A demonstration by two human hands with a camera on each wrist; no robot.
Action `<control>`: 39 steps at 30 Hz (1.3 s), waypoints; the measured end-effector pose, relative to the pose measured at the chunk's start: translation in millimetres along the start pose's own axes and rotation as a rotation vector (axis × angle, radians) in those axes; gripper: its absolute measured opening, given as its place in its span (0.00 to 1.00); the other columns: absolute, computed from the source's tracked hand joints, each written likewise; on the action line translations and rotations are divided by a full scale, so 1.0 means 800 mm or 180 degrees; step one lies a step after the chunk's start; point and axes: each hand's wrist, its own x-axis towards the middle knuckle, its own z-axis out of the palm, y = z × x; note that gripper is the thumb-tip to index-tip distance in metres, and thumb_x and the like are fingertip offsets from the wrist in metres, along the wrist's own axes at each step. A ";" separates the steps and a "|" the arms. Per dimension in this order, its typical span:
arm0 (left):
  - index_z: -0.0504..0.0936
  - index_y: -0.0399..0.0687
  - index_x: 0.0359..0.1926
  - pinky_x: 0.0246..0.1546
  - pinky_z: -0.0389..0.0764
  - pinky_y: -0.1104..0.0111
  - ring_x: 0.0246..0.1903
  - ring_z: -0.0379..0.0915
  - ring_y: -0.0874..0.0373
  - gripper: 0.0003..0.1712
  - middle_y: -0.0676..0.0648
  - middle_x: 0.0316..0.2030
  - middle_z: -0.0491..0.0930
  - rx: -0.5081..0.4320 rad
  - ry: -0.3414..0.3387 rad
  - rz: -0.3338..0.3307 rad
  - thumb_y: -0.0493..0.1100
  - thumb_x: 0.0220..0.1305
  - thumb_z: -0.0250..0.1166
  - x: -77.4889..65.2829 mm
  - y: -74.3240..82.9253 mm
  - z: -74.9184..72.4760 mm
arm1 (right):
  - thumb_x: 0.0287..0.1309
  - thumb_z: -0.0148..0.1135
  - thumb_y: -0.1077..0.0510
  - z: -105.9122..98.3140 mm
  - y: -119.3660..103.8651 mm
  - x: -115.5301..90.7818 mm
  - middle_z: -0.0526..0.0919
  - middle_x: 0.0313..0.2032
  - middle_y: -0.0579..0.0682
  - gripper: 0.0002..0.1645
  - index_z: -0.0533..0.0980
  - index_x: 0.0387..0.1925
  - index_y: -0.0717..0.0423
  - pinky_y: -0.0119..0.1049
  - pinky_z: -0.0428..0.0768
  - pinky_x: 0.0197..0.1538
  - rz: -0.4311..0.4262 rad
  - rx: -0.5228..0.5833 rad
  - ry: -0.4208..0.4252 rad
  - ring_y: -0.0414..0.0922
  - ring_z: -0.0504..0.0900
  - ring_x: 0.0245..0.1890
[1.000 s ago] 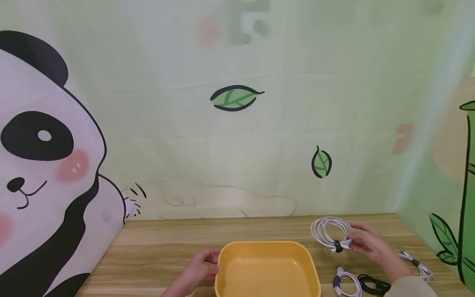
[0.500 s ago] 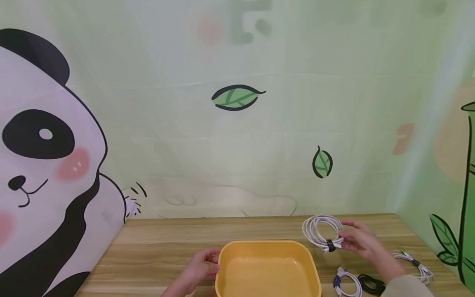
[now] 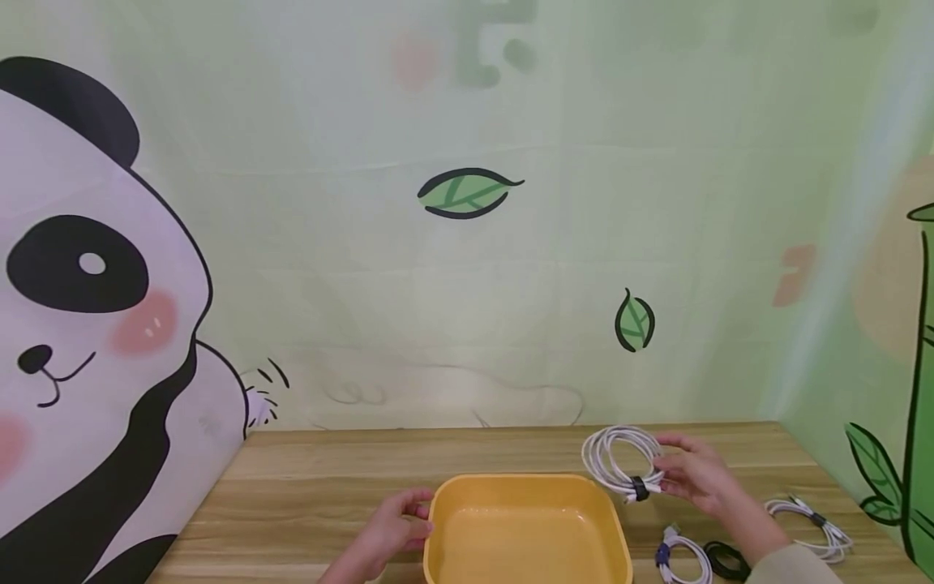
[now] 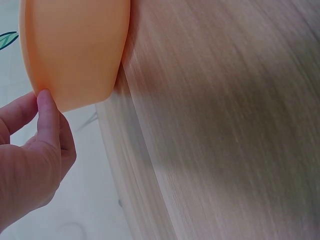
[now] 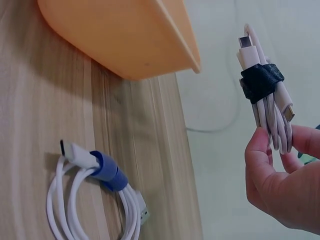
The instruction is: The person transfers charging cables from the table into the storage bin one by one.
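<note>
Pinched between the thumb and fingers of my right hand (image 3: 696, 474) is a coiled white cable (image 3: 613, 458) bound by a black strap. The right wrist view shows its metal connector ends beside the strap (image 5: 262, 82), with the coil held up off the table. My left hand (image 3: 394, 526) grips the left rim of a yellow plastic tray (image 3: 521, 478), thumb on one side of the rim in the left wrist view. The held coil is behind and to the right of the tray, near its back right corner. The tray's front edge is out of frame.
Right of the tray lies a white cable (image 3: 686, 560) with a blue strap, beside a black coiled cable (image 3: 726, 560) partly behind my right sleeve. Another white cable (image 3: 828, 539) is farther right. The wooden table (image 3: 328, 470) meets a printed backdrop (image 3: 328, 284).
My right hand has carried the white cable coil leftward, closer to the tray. The left hand and the tray stay in place.
</note>
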 end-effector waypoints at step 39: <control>0.63 0.25 0.55 0.35 0.81 0.63 0.30 0.71 0.60 0.27 0.42 0.36 0.69 0.0005 -0.0014 0.0005 0.25 0.52 0.57 0.002 -0.003 -0.001 | 0.49 0.55 0.68 0.068 0.017 -0.011 0.79 0.25 0.44 0.21 0.67 0.48 0.61 0.30 0.78 0.27 -0.0026 -0.0267 -0.0405 0.38 0.77 0.24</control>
